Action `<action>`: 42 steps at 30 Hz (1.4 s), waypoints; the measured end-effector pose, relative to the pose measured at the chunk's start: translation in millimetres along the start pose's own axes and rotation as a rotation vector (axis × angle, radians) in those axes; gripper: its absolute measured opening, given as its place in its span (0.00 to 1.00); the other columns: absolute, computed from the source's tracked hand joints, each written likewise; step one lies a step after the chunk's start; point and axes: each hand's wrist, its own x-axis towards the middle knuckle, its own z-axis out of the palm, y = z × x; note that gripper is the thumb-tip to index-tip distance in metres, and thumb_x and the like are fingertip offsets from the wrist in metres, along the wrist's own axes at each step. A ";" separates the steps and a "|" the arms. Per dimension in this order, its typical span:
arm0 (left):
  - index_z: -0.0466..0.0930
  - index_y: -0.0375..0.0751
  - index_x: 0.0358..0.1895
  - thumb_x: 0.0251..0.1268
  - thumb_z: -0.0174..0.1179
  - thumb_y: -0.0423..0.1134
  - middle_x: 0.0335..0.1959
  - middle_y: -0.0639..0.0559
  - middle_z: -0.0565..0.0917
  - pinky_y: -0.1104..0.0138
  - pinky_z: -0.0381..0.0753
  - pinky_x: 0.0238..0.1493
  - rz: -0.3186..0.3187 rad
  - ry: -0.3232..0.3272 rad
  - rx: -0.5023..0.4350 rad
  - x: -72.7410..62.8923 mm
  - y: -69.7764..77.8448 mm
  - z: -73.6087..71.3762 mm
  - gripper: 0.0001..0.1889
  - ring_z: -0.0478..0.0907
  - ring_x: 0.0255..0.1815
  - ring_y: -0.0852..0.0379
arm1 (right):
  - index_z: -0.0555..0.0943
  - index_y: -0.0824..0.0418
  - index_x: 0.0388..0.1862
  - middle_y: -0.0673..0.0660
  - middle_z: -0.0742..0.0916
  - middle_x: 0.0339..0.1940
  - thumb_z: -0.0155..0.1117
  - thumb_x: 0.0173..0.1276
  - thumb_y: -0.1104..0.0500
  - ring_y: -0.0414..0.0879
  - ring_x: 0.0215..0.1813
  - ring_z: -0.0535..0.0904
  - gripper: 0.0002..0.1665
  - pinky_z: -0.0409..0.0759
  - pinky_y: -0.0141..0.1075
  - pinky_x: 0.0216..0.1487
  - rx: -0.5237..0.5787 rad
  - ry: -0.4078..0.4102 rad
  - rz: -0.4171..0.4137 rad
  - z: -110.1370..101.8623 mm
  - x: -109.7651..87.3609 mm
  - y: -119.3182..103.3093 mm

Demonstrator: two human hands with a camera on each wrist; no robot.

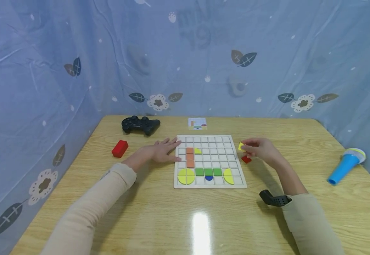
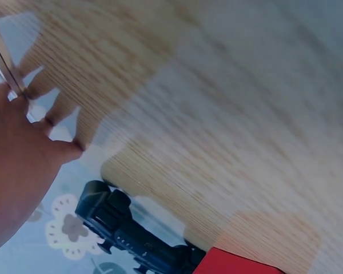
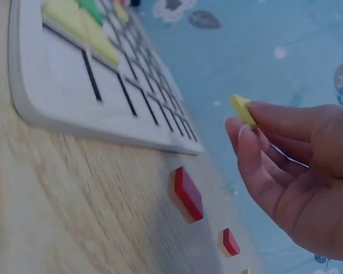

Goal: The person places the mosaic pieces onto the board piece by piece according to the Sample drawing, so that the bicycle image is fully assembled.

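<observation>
A white grid board (image 1: 217,161) lies on the table with flat coloured tiles in its cells. Three orange squares (image 1: 190,156) form a column beside a yellow tile (image 1: 197,151). Lower down are a yellow disc (image 1: 186,176) of quarter tiles, a row of green squares (image 1: 208,172), a blue half-round tile (image 1: 208,178) and a yellow half-disc (image 1: 228,176). My left hand (image 1: 164,151) rests with spread fingers at the board's left edge. Just off the right edge, my right hand (image 1: 261,150) pinches a small yellow tile (image 3: 243,111) between thumb and fingertips, raised above the table.
Under the right hand lie red tiles (image 3: 188,194) on the table. A printed pattern card (image 1: 197,123) is behind the board. At the left are a black game controller (image 1: 140,124) and a red block (image 1: 119,148); a blue toy microphone (image 1: 347,166) lies far right.
</observation>
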 end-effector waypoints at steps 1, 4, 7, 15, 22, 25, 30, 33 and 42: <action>0.34 0.52 0.78 0.68 0.43 0.67 0.77 0.50 0.33 0.43 0.34 0.69 -0.003 0.002 0.001 -0.1 -0.4 0.4 0.44 0.32 0.75 0.44 | 0.70 0.73 0.62 0.65 0.83 0.45 0.60 0.71 0.55 0.46 0.39 0.82 0.28 0.80 0.38 0.44 0.020 -0.024 0.007 0.9 -1.5 0.4; 0.35 0.51 0.78 0.68 0.44 0.67 0.77 0.50 0.34 0.42 0.35 0.69 -0.011 0.005 -0.002 -1.4 -0.8 1.4 0.45 0.32 0.75 0.43 | 0.70 0.74 0.62 0.62 0.83 0.45 0.61 0.71 0.56 0.48 0.41 0.81 0.29 0.80 0.39 0.45 0.092 -0.097 0.023 6.0 -5.5 2.4; 0.35 0.51 0.78 0.68 0.43 0.67 0.77 0.50 0.34 0.42 0.35 0.69 -0.003 0.009 -0.005 -1.9 -0.7 2.1 0.44 0.32 0.75 0.43 | 0.70 0.75 0.61 0.59 0.83 0.43 0.61 0.70 0.58 0.49 0.41 0.81 0.28 0.80 0.38 0.44 0.116 -0.159 0.026 11.8 -9.9 6.2; 0.35 0.51 0.78 0.68 0.43 0.67 0.77 0.50 0.34 0.42 0.35 0.69 0.007 0.013 -0.009 1.0 1.5 0.4 0.44 0.32 0.75 0.44 | 0.75 0.73 0.57 0.58 0.83 0.39 0.62 0.69 0.57 0.49 0.38 0.79 0.24 0.80 0.36 0.40 0.084 -0.172 0.051 20.9 -22.4 20.0; 0.35 0.50 0.78 0.68 0.44 0.67 0.77 0.49 0.34 0.42 0.35 0.69 0.016 0.004 -0.013 0.1 1.3 0.1 0.45 0.33 0.75 0.43 | 0.77 0.73 0.53 0.57 0.83 0.37 0.64 0.68 0.58 0.47 0.35 0.78 0.22 0.80 0.34 0.37 0.070 -0.126 0.009 28.6 -33.2 27.4; 0.35 0.50 0.78 0.67 0.44 0.67 0.77 0.49 0.35 0.42 0.34 0.69 0.013 0.007 -0.017 0.6 0.2 0.8 0.45 0.33 0.75 0.43 | 0.78 0.72 0.53 0.57 0.83 0.37 0.65 0.67 0.57 0.48 0.34 0.78 0.22 0.79 0.34 0.36 0.058 -0.105 0.016 31.0 -35.2 26.1; 0.34 0.52 0.78 0.67 0.43 0.68 0.77 0.51 0.33 0.43 0.34 0.69 0.001 0.001 -0.012 2.0 -1.4 2.4 0.45 0.32 0.76 0.44 | 0.79 0.71 0.52 0.58 0.83 0.36 0.66 0.66 0.57 0.49 0.34 0.78 0.22 0.80 0.34 0.35 0.022 -0.096 0.013 32.1 -35.8 23.5; 0.34 0.51 0.78 0.67 0.43 0.68 0.77 0.51 0.33 0.43 0.34 0.69 -0.004 0.004 -0.016 1.2 -1.2 1.7 0.45 0.32 0.76 0.44 | 0.79 0.71 0.51 0.58 0.83 0.37 0.66 0.66 0.57 0.49 0.35 0.78 0.21 0.80 0.35 0.36 -0.005 -0.100 -0.005 31.9 -35.0 22.6; 0.35 0.50 0.78 0.68 0.44 0.66 0.77 0.49 0.34 0.42 0.34 0.68 0.001 0.000 -0.020 0.2 2.0 -2.1 0.45 0.32 0.75 0.43 | 0.82 0.68 0.46 0.56 0.83 0.34 0.69 0.63 0.57 0.48 0.33 0.78 0.18 0.79 0.35 0.34 -0.091 -0.062 -0.010 35.7 -36.0 20.0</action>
